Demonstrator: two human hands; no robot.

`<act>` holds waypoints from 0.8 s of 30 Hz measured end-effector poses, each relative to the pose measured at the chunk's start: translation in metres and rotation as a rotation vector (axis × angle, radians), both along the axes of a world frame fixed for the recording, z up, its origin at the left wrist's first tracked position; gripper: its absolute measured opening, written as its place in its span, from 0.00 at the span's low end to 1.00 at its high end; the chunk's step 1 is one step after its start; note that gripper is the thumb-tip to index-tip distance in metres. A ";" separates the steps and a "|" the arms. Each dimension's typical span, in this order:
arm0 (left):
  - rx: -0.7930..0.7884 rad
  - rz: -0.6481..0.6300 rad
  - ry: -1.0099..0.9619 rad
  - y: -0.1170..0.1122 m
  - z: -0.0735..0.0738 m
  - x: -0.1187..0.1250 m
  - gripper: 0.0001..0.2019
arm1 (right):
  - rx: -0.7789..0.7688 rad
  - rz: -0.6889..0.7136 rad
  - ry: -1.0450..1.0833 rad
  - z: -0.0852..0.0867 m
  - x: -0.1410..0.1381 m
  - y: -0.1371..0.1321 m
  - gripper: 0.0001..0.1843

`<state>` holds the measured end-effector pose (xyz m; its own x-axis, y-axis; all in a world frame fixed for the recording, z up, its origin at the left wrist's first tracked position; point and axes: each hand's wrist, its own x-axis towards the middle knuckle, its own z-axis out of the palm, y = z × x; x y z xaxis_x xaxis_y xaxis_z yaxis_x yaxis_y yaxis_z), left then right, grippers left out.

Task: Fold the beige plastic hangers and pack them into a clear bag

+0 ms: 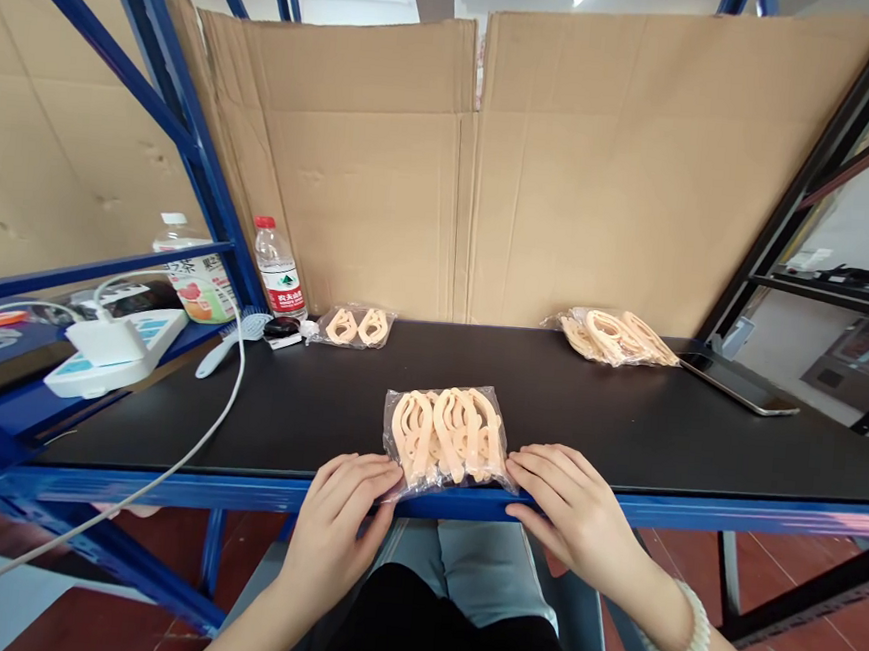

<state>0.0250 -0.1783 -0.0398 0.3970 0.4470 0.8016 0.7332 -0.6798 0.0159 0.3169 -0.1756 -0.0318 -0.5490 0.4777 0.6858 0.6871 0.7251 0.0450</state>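
Observation:
A clear plastic bag of pale peach looped pieces (450, 437) lies at the front edge of the black tabletop, its lower edge reaching over the blue rail. My left hand (349, 509) holds the bag's lower left corner, fingers on top and thumb underneath. At the lower right corner, my right hand (571, 507) has its fingers on the plastic and its thumb below them. The looped pieces overlap inside the bag, and their exact kind is unclear.
A smaller bag with two pieces (357, 327) and a fuller bag (614, 338) lie at the back. A phone (738, 383) is at right. Left are a hairbrush (234, 342), a water bottle (279, 271), a power strip (116, 353) and a white cable (204, 438) crossing the edge.

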 end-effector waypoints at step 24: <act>-0.072 -0.041 -0.137 -0.009 0.009 -0.015 0.08 | 0.270 0.018 -0.063 0.004 -0.022 0.010 0.12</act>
